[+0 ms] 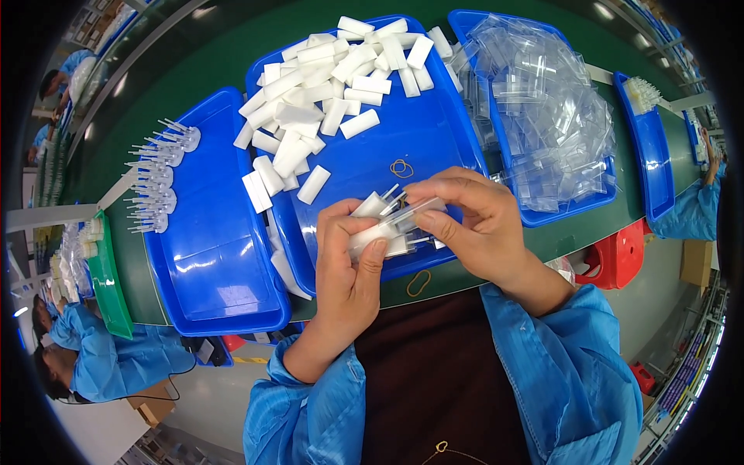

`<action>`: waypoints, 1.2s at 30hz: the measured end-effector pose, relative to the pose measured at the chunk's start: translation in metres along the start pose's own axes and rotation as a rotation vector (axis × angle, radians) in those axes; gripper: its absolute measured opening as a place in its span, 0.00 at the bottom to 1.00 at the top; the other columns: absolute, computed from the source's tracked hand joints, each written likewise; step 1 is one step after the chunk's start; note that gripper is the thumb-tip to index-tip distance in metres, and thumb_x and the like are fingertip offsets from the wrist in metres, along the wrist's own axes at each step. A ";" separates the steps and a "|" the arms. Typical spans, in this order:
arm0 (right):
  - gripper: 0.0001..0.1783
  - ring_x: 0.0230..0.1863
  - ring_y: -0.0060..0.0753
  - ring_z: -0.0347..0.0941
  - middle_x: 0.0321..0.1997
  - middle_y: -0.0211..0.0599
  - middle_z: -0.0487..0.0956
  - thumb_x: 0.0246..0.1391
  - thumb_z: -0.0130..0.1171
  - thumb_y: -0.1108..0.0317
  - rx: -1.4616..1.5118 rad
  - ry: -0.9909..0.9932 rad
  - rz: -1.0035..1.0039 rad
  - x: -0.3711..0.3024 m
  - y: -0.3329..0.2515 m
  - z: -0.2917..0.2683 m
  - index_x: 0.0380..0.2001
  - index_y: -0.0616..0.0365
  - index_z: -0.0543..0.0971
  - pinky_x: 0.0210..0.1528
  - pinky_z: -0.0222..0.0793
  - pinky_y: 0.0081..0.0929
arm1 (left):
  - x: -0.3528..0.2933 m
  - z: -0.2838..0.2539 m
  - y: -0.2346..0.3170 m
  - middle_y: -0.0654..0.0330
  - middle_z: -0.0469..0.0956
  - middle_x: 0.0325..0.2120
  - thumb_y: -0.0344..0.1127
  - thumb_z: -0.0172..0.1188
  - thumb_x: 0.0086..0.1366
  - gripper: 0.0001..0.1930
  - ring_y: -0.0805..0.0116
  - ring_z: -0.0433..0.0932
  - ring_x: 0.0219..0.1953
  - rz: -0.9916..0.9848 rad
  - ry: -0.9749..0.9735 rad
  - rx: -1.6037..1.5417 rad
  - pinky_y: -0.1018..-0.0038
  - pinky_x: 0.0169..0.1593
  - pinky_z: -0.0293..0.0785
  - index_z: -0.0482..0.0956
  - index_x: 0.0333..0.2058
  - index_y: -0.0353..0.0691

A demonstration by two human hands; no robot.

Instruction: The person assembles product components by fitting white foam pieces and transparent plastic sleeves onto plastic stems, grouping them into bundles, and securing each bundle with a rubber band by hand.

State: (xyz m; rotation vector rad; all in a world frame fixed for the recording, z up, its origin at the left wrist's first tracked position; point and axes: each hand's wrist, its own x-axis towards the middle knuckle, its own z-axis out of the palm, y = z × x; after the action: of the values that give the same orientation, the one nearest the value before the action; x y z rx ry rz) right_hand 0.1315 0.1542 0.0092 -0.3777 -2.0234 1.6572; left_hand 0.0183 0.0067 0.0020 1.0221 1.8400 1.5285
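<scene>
Over the near edge of the middle blue tray [418,139], my two hands meet around a small cluster of parts. My left hand [345,260] is closed on white blocks [372,204], its thumb pressed against the fingers. With thumb and forefinger, my right hand [484,221] pinches a clear plastic sleeve [422,208], which slants across the blocks. Thin white rods [393,191] stick out between the hands. How these parts fit together is partly hidden by the fingers. Behind my hands, many similar white blocks [310,97] lie heaped in the tray.
Clear plastic sleeves [550,116] fill a blue tray on the right. The left blue tray [209,263] holds white parts with thin rods [159,178]. Rubber bands [401,168] lie in the middle tray. A red stool [616,256] stands at right; co-workers in blue [124,353] sit on both sides.
</scene>
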 end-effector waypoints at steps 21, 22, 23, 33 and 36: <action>0.12 0.40 0.26 0.74 0.36 0.38 0.79 0.43 0.66 0.75 0.078 -0.008 0.175 -0.003 -0.009 0.004 0.33 0.62 0.78 0.46 0.67 0.22 | -0.003 -0.002 0.003 0.40 0.40 0.61 0.19 0.47 0.51 0.35 0.44 0.44 0.64 0.137 -0.177 0.064 0.59 0.64 0.44 0.49 0.59 0.34; 0.12 0.40 0.26 0.74 0.36 0.38 0.79 0.43 0.66 0.75 0.078 -0.009 0.176 -0.003 -0.009 0.005 0.33 0.62 0.78 0.46 0.67 0.22 | -0.003 -0.002 0.002 0.40 0.40 0.61 0.19 0.47 0.51 0.35 0.44 0.44 0.64 0.135 -0.176 0.064 0.59 0.64 0.44 0.49 0.59 0.34; 0.12 0.40 0.25 0.73 0.36 0.37 0.79 0.43 0.66 0.75 0.146 -0.033 0.233 -0.003 -0.009 0.005 0.33 0.62 0.78 0.46 0.67 0.21 | -0.004 -0.001 0.000 0.42 0.40 0.62 0.20 0.46 0.48 0.38 0.48 0.42 0.65 0.202 -0.159 0.072 0.60 0.65 0.44 0.45 0.61 0.36; 0.12 0.33 0.20 0.76 0.32 0.26 0.81 0.39 0.70 0.65 -0.092 -0.036 -0.110 -0.015 -0.006 0.008 0.30 0.51 0.80 0.38 0.57 0.21 | -0.008 0.006 -0.006 0.36 0.39 0.62 0.24 0.51 0.53 0.38 0.44 0.41 0.66 0.454 -0.118 -0.342 0.56 0.64 0.42 0.42 0.61 0.35; 0.11 0.33 0.19 0.76 0.31 0.23 0.81 0.38 0.70 0.64 -0.276 -0.043 -0.313 -0.012 -0.018 0.007 0.29 0.48 0.80 0.38 0.55 0.22 | -0.007 0.003 -0.009 0.38 0.43 0.61 0.29 0.53 0.58 0.35 0.47 0.48 0.64 0.327 -0.124 -0.559 0.58 0.63 0.46 0.45 0.60 0.34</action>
State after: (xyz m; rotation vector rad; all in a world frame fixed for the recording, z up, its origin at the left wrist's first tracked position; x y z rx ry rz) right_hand 0.1401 0.1384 0.0231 -0.1089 -2.2177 1.2136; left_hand 0.0232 0.0020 -0.0080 1.1346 1.0910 1.9653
